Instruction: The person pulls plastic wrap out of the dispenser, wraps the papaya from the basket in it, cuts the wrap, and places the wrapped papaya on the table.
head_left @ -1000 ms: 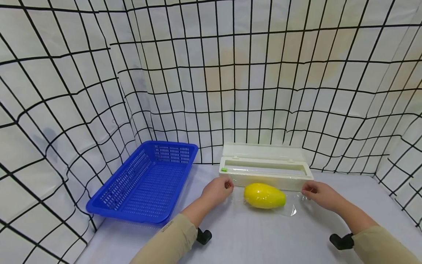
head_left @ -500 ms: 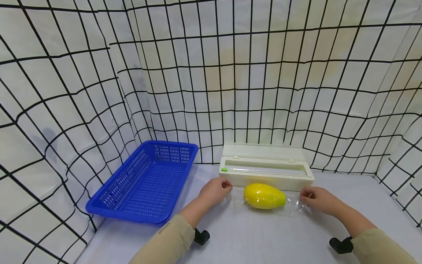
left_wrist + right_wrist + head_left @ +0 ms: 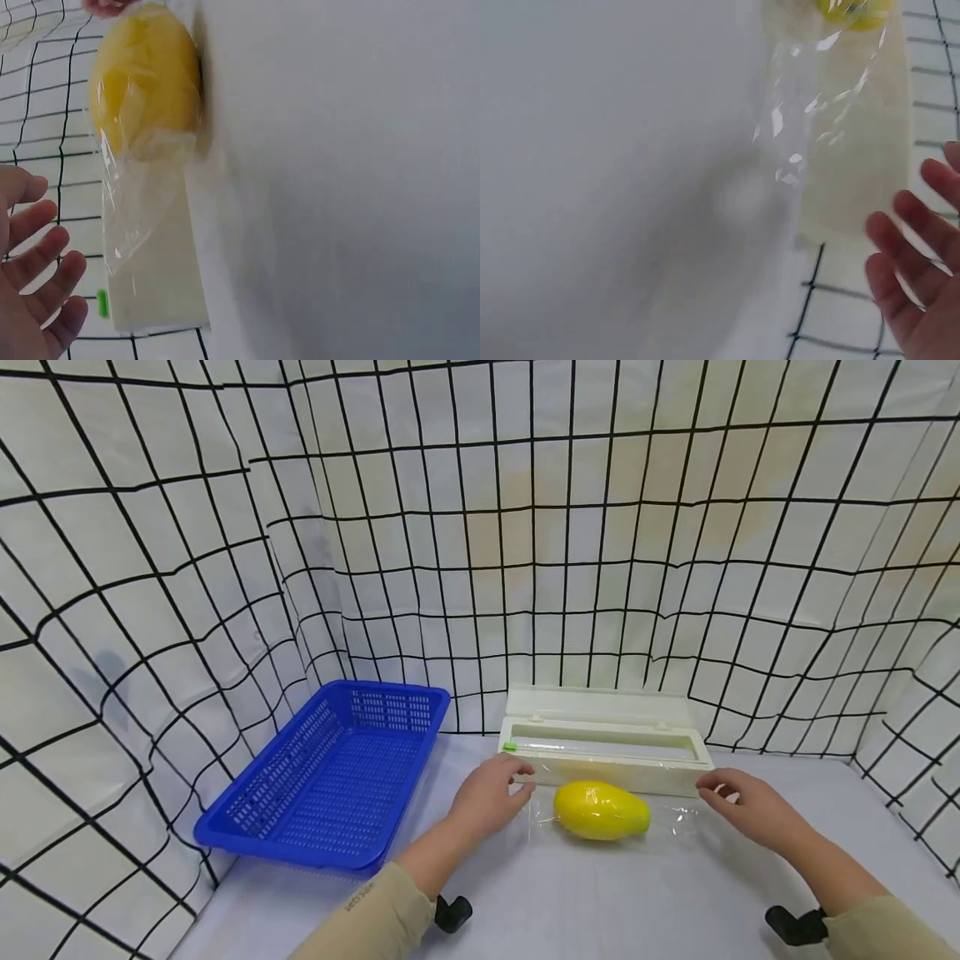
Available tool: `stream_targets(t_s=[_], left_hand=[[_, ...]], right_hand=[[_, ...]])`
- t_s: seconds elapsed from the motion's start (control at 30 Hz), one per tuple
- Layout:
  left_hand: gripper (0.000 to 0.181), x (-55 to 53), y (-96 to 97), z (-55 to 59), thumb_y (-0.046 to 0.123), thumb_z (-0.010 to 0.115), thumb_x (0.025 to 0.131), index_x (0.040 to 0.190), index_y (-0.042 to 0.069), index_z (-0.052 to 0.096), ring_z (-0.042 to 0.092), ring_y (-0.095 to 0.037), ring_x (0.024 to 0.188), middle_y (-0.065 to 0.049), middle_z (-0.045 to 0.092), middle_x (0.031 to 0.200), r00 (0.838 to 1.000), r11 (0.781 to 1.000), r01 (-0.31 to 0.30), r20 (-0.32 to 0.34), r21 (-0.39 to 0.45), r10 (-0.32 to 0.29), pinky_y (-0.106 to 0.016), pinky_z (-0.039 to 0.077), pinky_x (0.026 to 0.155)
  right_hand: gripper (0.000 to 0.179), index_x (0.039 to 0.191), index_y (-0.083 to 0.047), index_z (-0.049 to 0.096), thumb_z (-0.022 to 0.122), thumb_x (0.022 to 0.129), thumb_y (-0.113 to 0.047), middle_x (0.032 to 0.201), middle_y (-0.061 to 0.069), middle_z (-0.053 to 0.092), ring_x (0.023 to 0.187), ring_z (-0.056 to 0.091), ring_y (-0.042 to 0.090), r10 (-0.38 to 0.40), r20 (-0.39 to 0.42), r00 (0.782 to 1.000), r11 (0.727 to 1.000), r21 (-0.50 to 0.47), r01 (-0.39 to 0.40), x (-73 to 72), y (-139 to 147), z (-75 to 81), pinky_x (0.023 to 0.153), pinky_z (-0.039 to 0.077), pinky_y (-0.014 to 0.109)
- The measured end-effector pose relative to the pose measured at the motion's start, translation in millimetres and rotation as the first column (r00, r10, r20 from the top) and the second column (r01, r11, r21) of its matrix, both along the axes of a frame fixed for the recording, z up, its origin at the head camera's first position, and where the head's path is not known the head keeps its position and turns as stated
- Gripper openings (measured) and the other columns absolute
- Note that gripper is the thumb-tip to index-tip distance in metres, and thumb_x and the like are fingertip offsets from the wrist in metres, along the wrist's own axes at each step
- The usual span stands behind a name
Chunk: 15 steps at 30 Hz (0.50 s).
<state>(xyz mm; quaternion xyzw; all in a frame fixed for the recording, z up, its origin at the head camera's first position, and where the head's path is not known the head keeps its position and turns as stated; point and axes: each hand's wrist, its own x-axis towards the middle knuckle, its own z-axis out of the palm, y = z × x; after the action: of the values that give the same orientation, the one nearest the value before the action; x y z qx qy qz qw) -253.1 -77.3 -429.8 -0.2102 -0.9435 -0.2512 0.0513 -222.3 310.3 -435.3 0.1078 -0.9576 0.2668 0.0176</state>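
Observation:
A yellow papaya-like fruit (image 3: 600,811) lies on the white table, covered by clear cling film (image 3: 678,820) that spreads out past both its ends. In the left wrist view, a loose flap of the film (image 3: 135,214) hangs off the fruit's near end. My left hand (image 3: 491,793) hovers left of the fruit, thumb and fingers apart, holding nothing. On the other side, my right hand (image 3: 753,806) has its fingers spread and apart from the film. Just behind the fruit stands a cream cling film dispenser box (image 3: 615,774), lid raised, roll inside.
A blue perforated plastic basket (image 3: 330,785) stands at the left. White walls with black grid lines (image 3: 570,568) enclose the table at the back and sides. A green slider (image 3: 510,747) sits on the dispenser's left end.
Both hands have let go of the film's ends and their fingers have spread. The right hand has moved slightly outward, and the film's edges now lie loose beside the fruit.

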Motion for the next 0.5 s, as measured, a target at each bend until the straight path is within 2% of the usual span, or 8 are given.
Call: stream_targets(t_s=[0.03,0.1,0.2,0.27,0.33,0.4,0.5], left_hand=[[0.027,3.7,3.9,2.2,0.032,0.064,0.096,0.12,0.021,0.069,0.06,-0.017,0.111,0.005,0.064,0.121,0.998,0.998,0.049,-0.039,-0.041,-0.051,-0.04,0.049,0.096],[0.031,9.4,13.0,4.7,0.035,0.065,0.096,0.124,0.022,0.068,0.056,-0.018,0.12,0.006,0.063,0.127,0.982,0.98,0.142,-0.108,-0.137,-0.157,-0.041,0.044,0.103],[0.04,13.8,28.3,4.2,0.039,0.066,0.094,0.132,0.026,0.064,0.052,-0.017,0.125,0.008,0.059,0.133,0.957,0.94,0.211,-0.137,-0.268,-0.254,-0.041,0.041,0.106],[0.045,14.2,36.3,1.1,0.041,0.068,0.093,0.135,0.028,0.061,0.051,-0.017,0.124,0.009,0.058,0.136,0.952,0.919,0.227,-0.125,-0.322,-0.279,-0.04,0.042,0.103],[0.049,13.7,41.2,-2.6,0.043,0.068,0.092,0.139,0.03,0.058,0.05,-0.017,0.125,0.009,0.055,0.139,0.954,0.907,0.226,-0.108,-0.356,-0.281,-0.04,0.042,0.103],[0.052,12.3,43.7,-6.2,0.044,0.069,0.092,0.14,0.029,0.056,0.049,-0.017,0.127,0.008,0.053,0.141,0.957,0.905,0.225,-0.093,-0.362,-0.275,-0.04,0.041,0.104],[0.055,10.6,44.1,-9.6,0.043,0.07,0.091,0.142,0.028,0.054,0.049,-0.018,0.129,0.006,0.051,0.143,0.961,0.914,0.219,-0.087,-0.342,-0.263,-0.04,0.041,0.104]], right_hand=[[0.024,0.117,-0.01,0.067,0.064,0.097,-0.023,0.109,0.002,0.066,0.096,0.058,0.021,0.017,-0.047,0.999,1.0,0.011,-0.017,1.9,-5,3.1,0.071,0.05,0.034],[0.026,0.12,-0.014,0.067,0.068,0.095,-0.021,0.113,0.001,0.065,0.097,0.059,0.021,0.079,-0.126,0.989,0.996,0.039,-0.075,4.8,-19,7.3,0.074,0.052,0.036],[0.033,0.123,-0.019,0.068,0.073,0.091,-0.024,0.12,0.0,0.064,0.105,0.061,0.024,0.2,-0.202,0.959,0.977,0.112,-0.18,5.4,-44,7.8,0.083,0.055,0.044],[0.037,0.124,-0.023,0.068,0.076,0.088,-0.028,0.123,-0.001,0.063,0.11,0.06,0.025,0.265,-0.221,0.939,0.959,0.164,-0.232,3.8,-59,5.5,0.089,0.054,0.048],[0.04,0.125,-0.025,0.068,0.078,0.086,-0.031,0.123,-0.002,0.062,0.114,0.059,0.025,0.308,-0.22,0.926,0.944,0.193,-0.268,1.0,-71,1.8,0.094,0.051,0.05],[0.044,0.127,-0.025,0.067,0.078,0.085,-0.034,0.124,-0.001,0.062,0.115,0.058,0.026,0.328,-0.206,0.922,0.936,0.204,-0.288,-2.0,-78,-1.9,0.096,0.049,0.051],[0.048,0.129,-0.024,0.065,0.078,0.085,-0.038,0.126,0.001,0.062,0.117,0.057,0.028,0.318,-0.185,0.93,0.94,0.189,-0.284,-6.0,-81,-5.7,0.098,0.048,0.052]])
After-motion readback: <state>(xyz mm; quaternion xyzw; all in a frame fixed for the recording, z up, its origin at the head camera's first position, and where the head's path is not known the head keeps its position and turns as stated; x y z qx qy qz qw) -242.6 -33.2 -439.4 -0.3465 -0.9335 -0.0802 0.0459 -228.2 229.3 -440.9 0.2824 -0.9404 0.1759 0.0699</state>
